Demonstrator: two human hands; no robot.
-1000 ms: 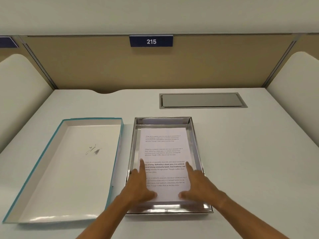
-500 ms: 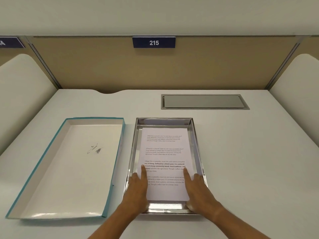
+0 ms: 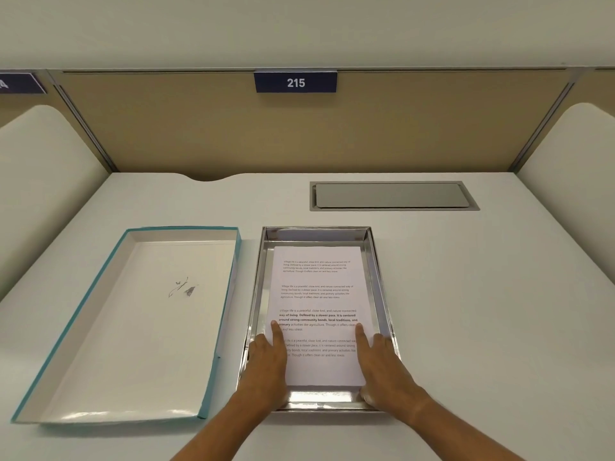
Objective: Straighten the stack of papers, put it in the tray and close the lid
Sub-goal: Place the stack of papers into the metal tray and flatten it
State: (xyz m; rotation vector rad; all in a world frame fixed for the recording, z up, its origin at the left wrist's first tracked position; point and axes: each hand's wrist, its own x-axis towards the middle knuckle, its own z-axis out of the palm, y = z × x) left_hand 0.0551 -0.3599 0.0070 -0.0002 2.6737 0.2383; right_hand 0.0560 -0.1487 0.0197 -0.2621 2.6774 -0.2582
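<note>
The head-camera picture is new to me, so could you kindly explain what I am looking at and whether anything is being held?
There is no machine here: a person wears a camera on the head, looking forward and down at their own two bare hands. On the white desk stands a shiny metal tray with a stack of printed papers lying inside it. The left hand and right hand rest flat at the stack's near side edges, index fingers stretched along it. Nothing is gripped or lifted. Left of the tray lies the teal-edged lid, upturned, not yet on. Behind are a grey desk hatch and a sign reading 215.
</note>
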